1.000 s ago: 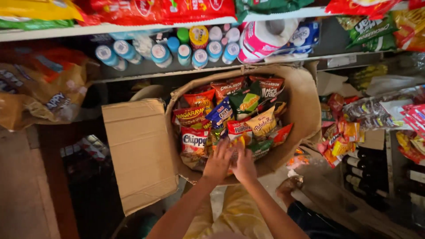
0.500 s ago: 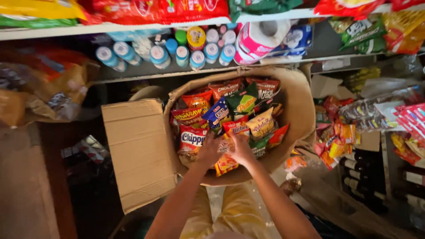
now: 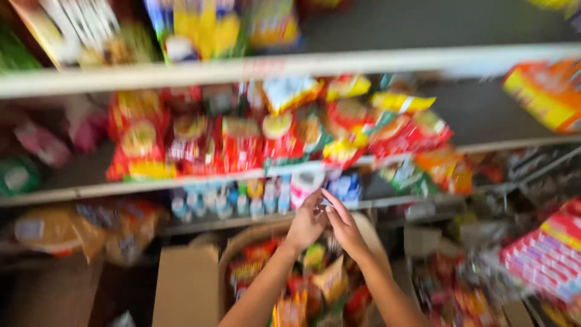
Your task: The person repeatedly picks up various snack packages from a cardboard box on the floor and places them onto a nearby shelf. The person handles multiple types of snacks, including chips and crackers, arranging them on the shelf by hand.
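At far left, blurred bags of snacks are lying on a low shelf, their contents too smeared by motion to identify. Just right of them, an open cardboard flap is standing out from a cardboard box, which is sitting below the shelves and holding a jumble of red, orange and yellow snack packets.

Above the box, two bare forearms are rising from the bottom edge. The left hand is being held up over the box with its fingers curled inward; the right hand is hovering just beside it, fingers extended and touching or nearly touching the left. Something small may be passing between the two hands, but the blur is hiding it, so whether either hand is grasping anything cannot be told.

Directly behind the hands, a row of small blue-and-white bottles is lining the lower shelf, with a pink-and-white roll pack standing at its right end. One level higher, red and yellow packets are crowding the middle shelf, leaning against one another. A pale shelf edge is running across the top, with more coloured packs above it.

At right, an orange pack is tilting on the upper shelf, and a red-and-white striped pack is lying lower down, well apart from the hands.
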